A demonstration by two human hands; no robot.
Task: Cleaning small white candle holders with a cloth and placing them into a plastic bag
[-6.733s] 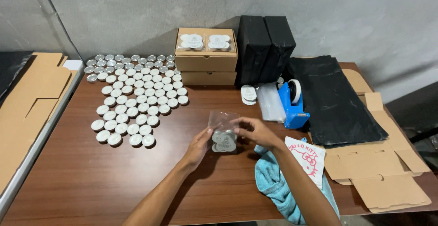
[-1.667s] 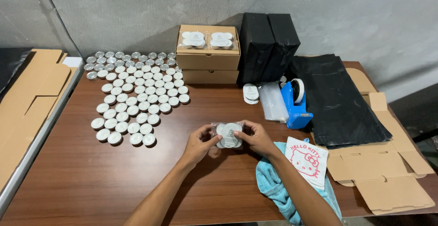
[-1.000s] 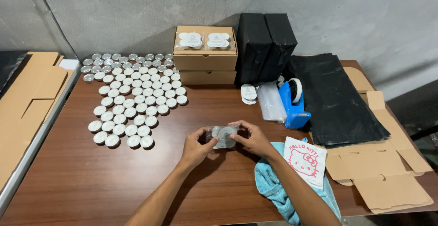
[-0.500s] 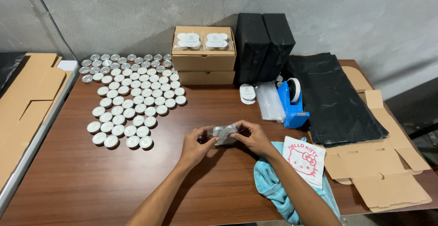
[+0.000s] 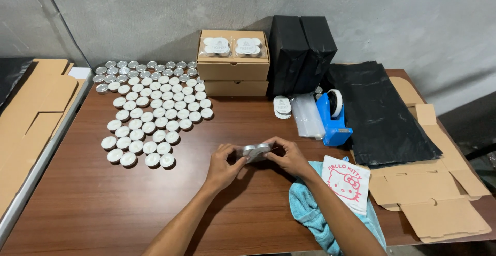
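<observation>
My left hand (image 5: 223, 164) and my right hand (image 5: 289, 155) together hold a small clear plastic bag of tealight candles (image 5: 256, 151) just above the brown wooden table (image 5: 103, 209). Both hands pinch the packet from opposite sides, the left at its left end, the right at its right end. A large spread of several loose white tealights in silver cups (image 5: 150, 109) lies on the table to the far left of my hands.
Two stacked cardboard boxes (image 5: 233, 69) with packed tealights on top stand at the back. Beside them are black wrapped parcels (image 5: 299, 54), black plastic bags (image 5: 374, 111), a blue tape dispenser (image 5: 334, 114), clear bags (image 5: 307, 115), a blue cloth (image 5: 315, 212), a white printed bag (image 5: 345, 176) and flat cardboard (image 5: 434, 194).
The bag was held open and upright with tealights inside it; now it is turned flat and gripped tightly between both hands, lower and closer to me.
</observation>
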